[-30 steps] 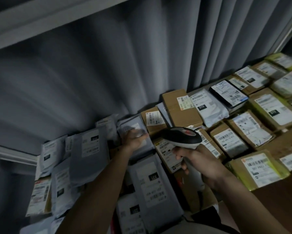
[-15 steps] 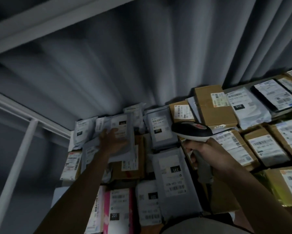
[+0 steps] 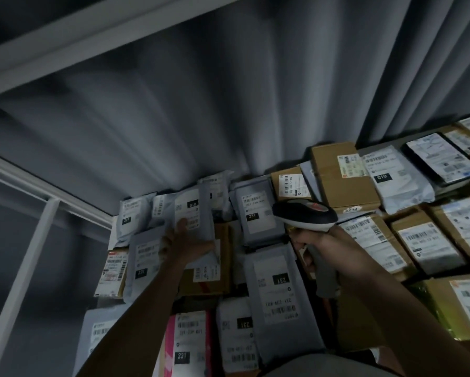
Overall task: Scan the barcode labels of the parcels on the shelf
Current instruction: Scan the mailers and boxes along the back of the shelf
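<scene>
L hand [image 3: 186, 244] lay flat w/ straight fingers on grey mailer [image 3: 193, 213] at far left of shelf, its long axis running near-far, while R hand [image 3: 318, 246] gripped scanner [image 3: 304, 214] just right of it, nose pointing left, so I judged L hand nearer.

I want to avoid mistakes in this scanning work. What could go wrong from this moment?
1. The left hand lies across a grey mailer, partly covering its label, so that scan may fail.
2. The scanner in the right hand hangs over many close labels; it may read the wrong barcode.
</scene>
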